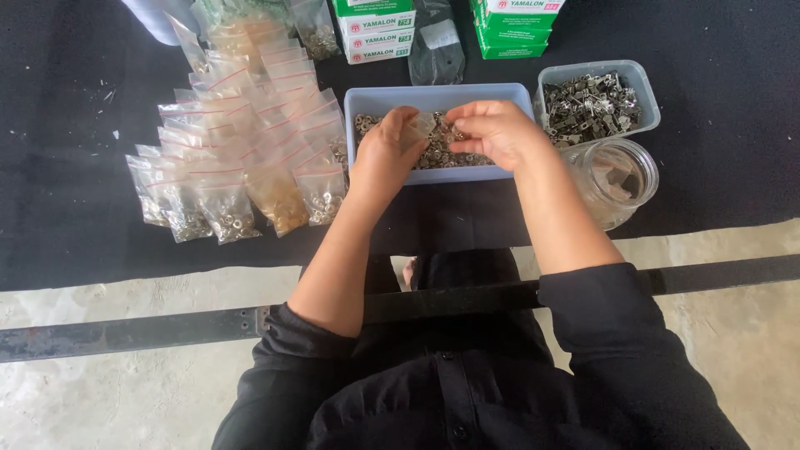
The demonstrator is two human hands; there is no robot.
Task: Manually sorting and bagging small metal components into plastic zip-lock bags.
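Holding small clear bag [422,127] (w/ both hands) over tray [433,95].

I see a black mat [75,208] spread over a pale concrete floor [117,392]; the mat carries everything. My landmark is the pale blue tray [375,98] of small metal rings at the mat's centre. Left of the tray lie overlapping rows of small clear zip bags [237,142], each holding metal pieces. Just right of the tray stands a clear tub [637,83] of grey metal parts, and in front of that tub a clear glass jar [621,179]. Behind the tray sit green-and-white cartons [377,33], with a second stack [512,29] to their right.
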